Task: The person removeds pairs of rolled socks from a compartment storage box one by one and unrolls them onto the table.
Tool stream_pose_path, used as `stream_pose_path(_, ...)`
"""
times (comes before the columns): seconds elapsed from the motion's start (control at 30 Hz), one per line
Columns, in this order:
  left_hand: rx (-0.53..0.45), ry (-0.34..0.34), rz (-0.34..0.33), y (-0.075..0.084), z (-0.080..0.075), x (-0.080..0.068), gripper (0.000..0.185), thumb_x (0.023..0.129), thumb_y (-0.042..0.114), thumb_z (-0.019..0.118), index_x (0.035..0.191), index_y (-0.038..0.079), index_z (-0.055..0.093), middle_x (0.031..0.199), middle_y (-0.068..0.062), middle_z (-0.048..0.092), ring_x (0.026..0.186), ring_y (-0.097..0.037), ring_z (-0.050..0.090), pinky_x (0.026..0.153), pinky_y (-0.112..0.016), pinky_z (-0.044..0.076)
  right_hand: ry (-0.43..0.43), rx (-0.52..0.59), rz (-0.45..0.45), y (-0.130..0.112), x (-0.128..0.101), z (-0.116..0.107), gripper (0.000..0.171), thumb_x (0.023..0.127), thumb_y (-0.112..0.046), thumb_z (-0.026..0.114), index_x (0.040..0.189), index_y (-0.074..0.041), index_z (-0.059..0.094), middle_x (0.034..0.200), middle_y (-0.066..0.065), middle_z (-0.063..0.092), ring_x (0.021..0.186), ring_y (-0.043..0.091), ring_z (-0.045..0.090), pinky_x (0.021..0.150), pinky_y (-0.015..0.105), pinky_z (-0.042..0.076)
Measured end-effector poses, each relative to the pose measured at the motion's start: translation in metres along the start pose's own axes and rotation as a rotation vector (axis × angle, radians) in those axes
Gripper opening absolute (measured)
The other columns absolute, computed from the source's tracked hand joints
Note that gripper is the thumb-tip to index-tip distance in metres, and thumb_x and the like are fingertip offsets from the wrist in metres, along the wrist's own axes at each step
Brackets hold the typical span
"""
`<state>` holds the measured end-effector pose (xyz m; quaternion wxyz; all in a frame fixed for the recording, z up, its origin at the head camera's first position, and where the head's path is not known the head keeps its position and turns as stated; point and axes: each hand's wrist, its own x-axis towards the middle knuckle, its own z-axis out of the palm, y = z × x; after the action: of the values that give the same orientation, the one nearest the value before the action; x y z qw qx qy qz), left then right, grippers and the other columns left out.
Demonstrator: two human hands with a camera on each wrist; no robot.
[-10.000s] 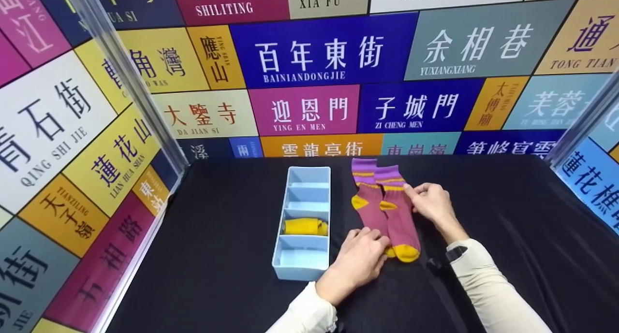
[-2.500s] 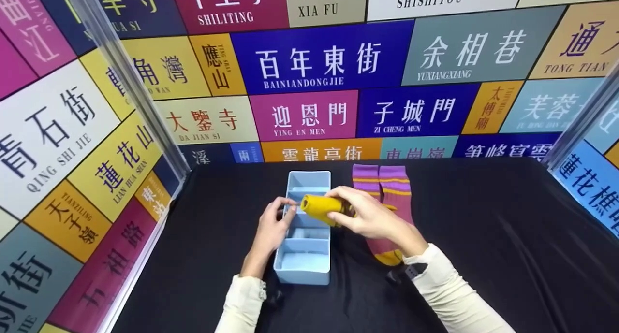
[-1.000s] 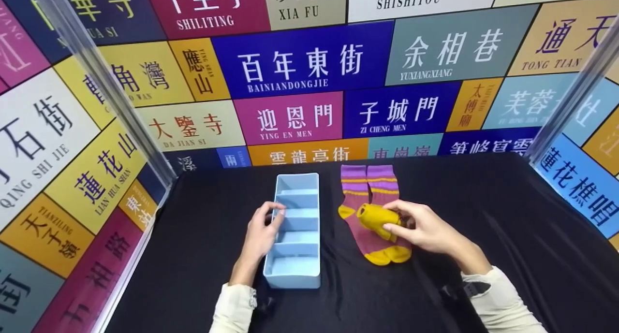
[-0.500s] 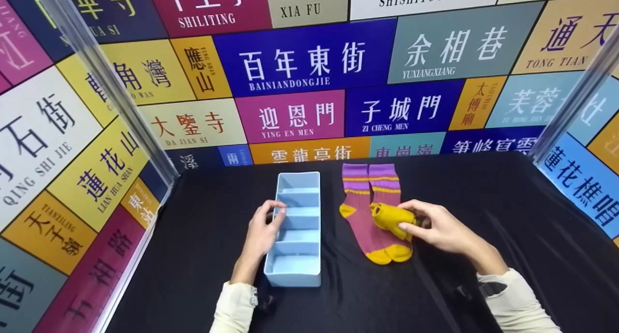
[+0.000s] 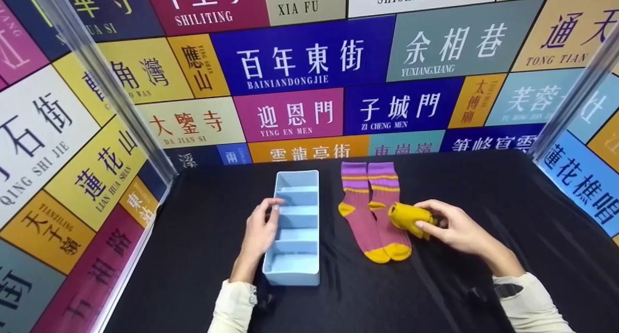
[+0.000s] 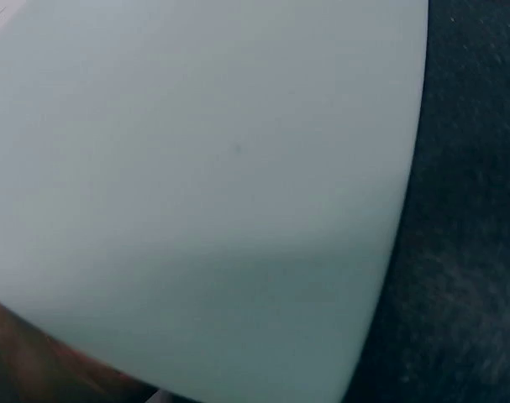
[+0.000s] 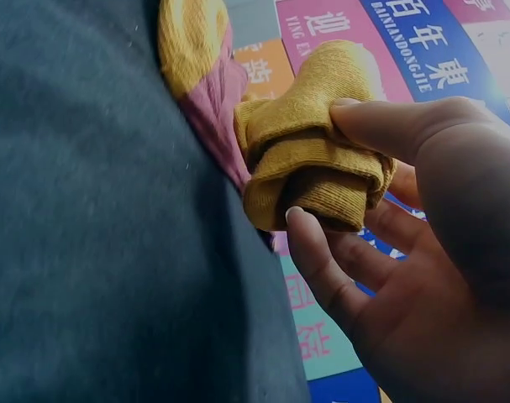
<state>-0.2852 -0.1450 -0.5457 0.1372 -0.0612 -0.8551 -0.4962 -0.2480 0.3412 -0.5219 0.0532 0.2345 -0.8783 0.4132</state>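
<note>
My right hand (image 5: 462, 229) pinches a rolled-up mustard-yellow sock bundle (image 5: 410, 218) between thumb and fingers, off the table at the right edge of the flat socks. In the right wrist view the folded layers of the sock bundle (image 7: 313, 151) show clearly. A pair of mauve socks (image 5: 375, 222) with purple cuffs and yellow heels and toes lies flat, side by side. My left hand (image 5: 260, 229) holds the left rim of a light blue divided box (image 5: 292, 277). The box's wall (image 6: 221, 168) fills most of the left wrist view, so the left fingertips are hidden there.
A black cloth (image 5: 193, 255) covers the table. Behind it stands a wall of colourful street-name panels (image 5: 300, 57), with clear upright posts (image 5: 140, 96) at the corners. The box's compartments hold nothing visible.
The yellow bundle was in a box compartment ten seconds ago. My right hand has since lifted it out and carried it right, over the mauve socks. The left hand moved from the socks to the box.
</note>
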Motion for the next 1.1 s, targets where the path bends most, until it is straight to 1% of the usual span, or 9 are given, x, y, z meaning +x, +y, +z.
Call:
stream_pose_path(0.13, 0.046, 0.017, 0.005, 0.004, 0.001, 0.0, 0.025, 0.111, 0.016, 0.056, 0.126, 0.019, 0.076, 0.128, -0.004, 0.076, 0.112, -0.021, 0.071, 0.099, -0.045, 0.056, 0.006, -0.001, 0.013, 0.005, -0.004, -0.004, 0.032, 0.1, -0.016, 0.078, 0.131, -0.02, 0.071, 0.11, -0.001, 0.073, 0.084, 0.013, 0.065, 0.066, 0.027, 0.056)
stream_pose_path(0.23, 0.074, 0.027, 0.002, 0.007, 0.001, 0.0, 0.026, 0.111, 0.015, 0.056, 0.126, 0.019, 0.077, 0.125, -0.007, 0.078, 0.107, -0.021, 0.071, 0.096, -0.044, 0.055, 0.006, 0.011, 0.023, 0.008, -0.005, -0.007, 0.033, 0.101, -0.015, 0.078, 0.132, -0.018, 0.071, 0.11, 0.001, 0.073, 0.083, 0.013, 0.066, 0.067, 0.026, 0.056)
stream_pose_path(0.33, 0.092, 0.039, -0.007, 0.01, 0.001, 0.001, 0.026, 0.11, 0.015, 0.057, 0.126, 0.019, 0.077, 0.123, -0.01, 0.078, 0.104, -0.022, 0.071, 0.095, -0.044, 0.054, 0.008, 0.023, 0.044, 0.011, -0.007, -0.011, 0.033, 0.101, -0.016, 0.077, 0.134, -0.017, 0.069, 0.113, 0.003, 0.074, 0.085, 0.013, 0.067, 0.069, 0.026, 0.057)
stream_pose_path(0.53, 0.113, 0.059, -0.014, 0.012, 0.002, 0.002, 0.026, 0.109, 0.013, 0.057, 0.125, 0.017, 0.078, 0.124, -0.009, 0.079, 0.11, -0.024, 0.071, 0.099, -0.046, 0.054, 0.013, 0.051, 0.1, 0.019, -0.01, -0.013, 0.031, 0.105, -0.019, 0.073, 0.134, -0.013, 0.065, 0.124, 0.007, 0.073, 0.1, 0.009, 0.07, 0.08, 0.021, 0.056)
stream_pose_path(0.67, 0.122, 0.071, 0.002, 0.013, 0.004, 0.003, 0.027, 0.108, 0.01, 0.058, 0.126, 0.015, 0.077, 0.124, -0.009, 0.079, 0.111, -0.027, 0.072, 0.1, -0.048, 0.054, -0.017, 0.096, 0.108, 0.024, -0.012, -0.015, 0.029, 0.105, -0.017, 0.071, 0.132, -0.01, 0.064, 0.123, 0.01, 0.073, 0.1, 0.01, 0.072, 0.083, 0.021, 0.058)
stream_pose_path(0.77, 0.131, 0.084, 0.006, 0.013, 0.005, 0.004, 0.027, 0.107, 0.008, 0.058, 0.128, 0.013, 0.075, 0.125, -0.009, 0.078, 0.113, -0.028, 0.072, 0.1, -0.049, 0.054, -0.038, 0.13, 0.107, 0.026, -0.013, -0.017, 0.028, 0.106, -0.015, 0.07, 0.132, -0.008, 0.064, 0.12, 0.012, 0.073, 0.096, 0.013, 0.072, 0.08, 0.022, 0.059)
stream_pose_path(0.97, 0.129, 0.096, -0.008, 0.015, 0.007, 0.005, 0.028, 0.107, 0.007, 0.06, 0.131, 0.011, 0.073, 0.127, -0.013, 0.077, 0.111, -0.03, 0.071, 0.099, -0.05, 0.054, -0.058, 0.179, 0.118, 0.026, -0.017, -0.022, 0.026, 0.107, -0.013, 0.067, 0.132, -0.006, 0.065, 0.116, 0.016, 0.072, 0.084, 0.017, 0.07, 0.063, 0.03, 0.057)
stream_pose_path(1.03, 0.133, 0.104, -0.01, 0.015, 0.008, 0.005, 0.028, 0.107, 0.008, 0.059, 0.131, 0.011, 0.073, 0.125, -0.014, 0.077, 0.111, -0.03, 0.071, 0.099, -0.05, 0.054, -0.067, 0.188, 0.119, 0.026, -0.017, -0.021, 0.026, 0.107, -0.013, 0.066, 0.132, -0.005, 0.065, 0.117, 0.017, 0.072, 0.084, 0.017, 0.071, 0.061, 0.031, 0.057)
stream_pose_path(1.1, 0.137, 0.113, -0.014, 0.015, 0.008, 0.005, 0.028, 0.107, 0.008, 0.059, 0.131, 0.011, 0.073, 0.125, -0.014, 0.076, 0.112, -0.03, 0.071, 0.1, -0.051, 0.054, -0.069, 0.182, 0.12, 0.026, -0.017, -0.02, 0.026, 0.107, -0.014, 0.067, 0.131, -0.005, 0.066, 0.116, 0.017, 0.072, 0.085, 0.016, 0.07, 0.063, 0.03, 0.057)
